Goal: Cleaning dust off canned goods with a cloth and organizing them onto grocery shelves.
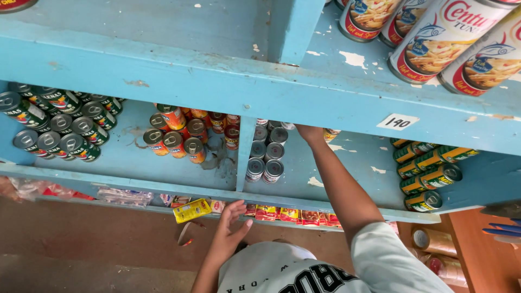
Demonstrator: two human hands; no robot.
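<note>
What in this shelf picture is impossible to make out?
- Right hand: fingers and anything they grip, hidden under the upper shelf board, head view.
- Cans behind the silver-topped cans: in shadow.
- Big cans on top: cut off by the frame edge.
- Left hand near the yellow packet: empty palm only.

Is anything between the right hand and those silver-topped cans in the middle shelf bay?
Nothing visible. The right hand reaches deep into the bay, beside the silver-topped cans, with bare shelf between. The upper shelf edge hides its fingertips. The left hand hangs below.
</note>
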